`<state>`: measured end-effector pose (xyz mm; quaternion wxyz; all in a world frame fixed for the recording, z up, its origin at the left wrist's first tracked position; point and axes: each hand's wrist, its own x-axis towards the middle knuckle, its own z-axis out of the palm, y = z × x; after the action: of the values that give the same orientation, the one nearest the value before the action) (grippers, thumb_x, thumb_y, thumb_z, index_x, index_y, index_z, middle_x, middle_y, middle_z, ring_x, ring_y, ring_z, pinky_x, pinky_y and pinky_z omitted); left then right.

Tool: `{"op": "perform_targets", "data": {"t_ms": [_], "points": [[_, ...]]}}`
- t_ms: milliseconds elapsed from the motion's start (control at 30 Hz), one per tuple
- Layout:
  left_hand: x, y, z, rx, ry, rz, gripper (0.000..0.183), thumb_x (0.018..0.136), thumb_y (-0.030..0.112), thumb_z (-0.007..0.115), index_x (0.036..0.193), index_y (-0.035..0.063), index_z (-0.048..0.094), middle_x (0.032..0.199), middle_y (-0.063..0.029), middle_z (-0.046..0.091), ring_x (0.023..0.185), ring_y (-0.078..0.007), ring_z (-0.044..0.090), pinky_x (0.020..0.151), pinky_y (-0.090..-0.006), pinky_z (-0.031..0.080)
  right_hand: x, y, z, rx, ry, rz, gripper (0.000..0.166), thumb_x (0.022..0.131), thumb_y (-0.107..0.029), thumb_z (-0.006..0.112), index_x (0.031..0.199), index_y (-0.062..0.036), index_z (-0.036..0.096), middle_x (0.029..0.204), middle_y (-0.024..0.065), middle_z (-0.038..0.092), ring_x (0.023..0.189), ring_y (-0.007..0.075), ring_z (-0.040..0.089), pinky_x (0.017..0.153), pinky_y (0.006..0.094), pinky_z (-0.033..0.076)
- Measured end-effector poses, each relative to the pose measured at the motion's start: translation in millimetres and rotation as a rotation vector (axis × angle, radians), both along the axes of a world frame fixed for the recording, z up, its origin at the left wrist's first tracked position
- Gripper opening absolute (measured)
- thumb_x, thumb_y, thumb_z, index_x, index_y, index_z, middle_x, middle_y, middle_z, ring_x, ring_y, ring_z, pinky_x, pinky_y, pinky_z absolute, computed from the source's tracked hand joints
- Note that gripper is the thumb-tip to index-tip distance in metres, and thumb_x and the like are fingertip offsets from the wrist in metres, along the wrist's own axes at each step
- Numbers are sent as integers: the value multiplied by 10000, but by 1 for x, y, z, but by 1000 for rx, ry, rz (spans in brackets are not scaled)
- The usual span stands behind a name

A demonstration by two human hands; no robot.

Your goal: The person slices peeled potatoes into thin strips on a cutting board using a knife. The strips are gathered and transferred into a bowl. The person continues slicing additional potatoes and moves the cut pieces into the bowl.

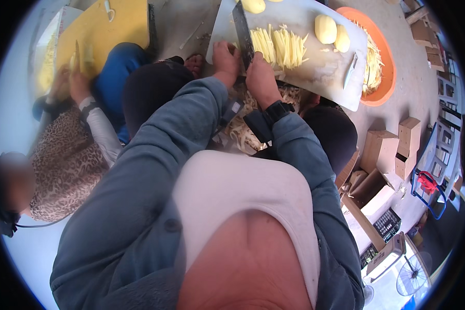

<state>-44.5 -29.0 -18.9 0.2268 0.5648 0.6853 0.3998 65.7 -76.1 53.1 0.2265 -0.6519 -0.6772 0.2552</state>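
Observation:
My right hand (261, 77) grips the handle end of a large dark-bladed knife (242, 33), whose blade stretches away across a white cutting board (317, 75). Just left of the blade, my left hand (225, 60) rests on the board with curled fingers; a small pale bit shows by the fingertips, but what lies under them is hidden. Right of the blade lie cut potato strips (288, 46) in rows. Two peeled potatoes (325, 29) sit farther right, and another peeled potato (254, 5) is at the far edge. A peeler (350, 70) lies near the board's right edge.
An orange basin (389, 73) of potato strips stands right of the board. Peelings (244, 133) lie below, between my knees. At left, a co-worker's hands (79, 83) hold a pale piece over a yellow board (120, 25). Cardboard boxes (379, 149) and a fan (414, 274) are at right.

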Motion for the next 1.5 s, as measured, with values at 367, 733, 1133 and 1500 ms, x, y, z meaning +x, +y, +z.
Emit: {"op": "perform_targets", "data": {"t_ms": [367, 733, 1133, 1500], "points": [[1, 1, -4, -16, -36, 7, 107, 743, 49, 651, 803, 2, 576, 938, -197, 546, 856, -402, 559, 766, -466, 465, -2, -4, 12, 9, -59, 74, 134, 855, 17, 468, 977, 72, 462, 817, 323, 619, 794, 479, 625, 716, 530, 502], [2, -3, 7, -38, 17, 12, 123, 742, 40, 661, 819, 1, 573, 955, -195, 547, 850, -397, 578, 754, -459, 480, -7, 3, 5, -40, -13, 31, 143, 862, 6, 489, 988, 70, 469, 839, 312, 621, 815, 478, 624, 735, 527, 501], [0, -1, -1, -16, 2, 13, 112, 743, 45, 647, 820, 4, 578, 943, -198, 545, 877, -400, 558, 780, -458, 467, -1, -5, 9, -1, -23, 53, 135, 893, -28, 477, 987, 68, 468, 844, 315, 608, 831, 475, 607, 748, 531, 481], [-2, 0, -3, -13, 22, -7, 88, 741, 52, 650, 801, 17, 595, 940, -187, 551, 860, -389, 571, 765, -454, 477, -2, 1, 14, -47, 3, 63, 119, 854, 5, 479, 954, 70, 481, 781, 320, 615, 805, 497, 612, 725, 539, 487]]}}
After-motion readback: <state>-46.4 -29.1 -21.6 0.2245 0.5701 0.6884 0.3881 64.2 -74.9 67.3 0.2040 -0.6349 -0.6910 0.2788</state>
